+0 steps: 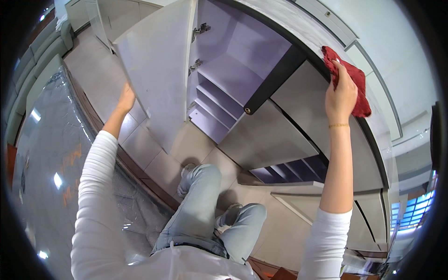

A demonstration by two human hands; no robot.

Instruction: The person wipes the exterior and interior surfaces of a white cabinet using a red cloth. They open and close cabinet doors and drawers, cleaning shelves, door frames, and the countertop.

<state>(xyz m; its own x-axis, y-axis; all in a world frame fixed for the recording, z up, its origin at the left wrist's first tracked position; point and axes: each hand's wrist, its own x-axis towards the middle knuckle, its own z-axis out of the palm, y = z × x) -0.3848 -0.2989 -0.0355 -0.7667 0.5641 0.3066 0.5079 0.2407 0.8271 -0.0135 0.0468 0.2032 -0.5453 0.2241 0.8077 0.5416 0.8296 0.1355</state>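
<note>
My right hand (pixel 341 94) grips a folded red cloth (pixel 360 82) at the dark edge of a pale, marble-look countertop (pixel 276 19). On the other side, my left hand (pixel 127 98) is at the outer edge of a tall, light cabinet door (pixel 157 66), with its fingers partly hidden by the panel. The door stands wide open on metal hinges (pixel 201 30). Behind it, the cabinet's shelves (pixel 229 78) are lit pale violet and hold nothing that I can see.
A plastic-covered mattress or padded seat (pixel 59 147) lies to the left, with a grey sofa (pixel 42 59) beyond. A lower cabinet door (pixel 294 187) is ajar near my legs (pixel 196 199). A dark slanted bar (pixel 276 78) divides the cabinet fronts. Tiled floor (pixel 140 143) runs below.
</note>
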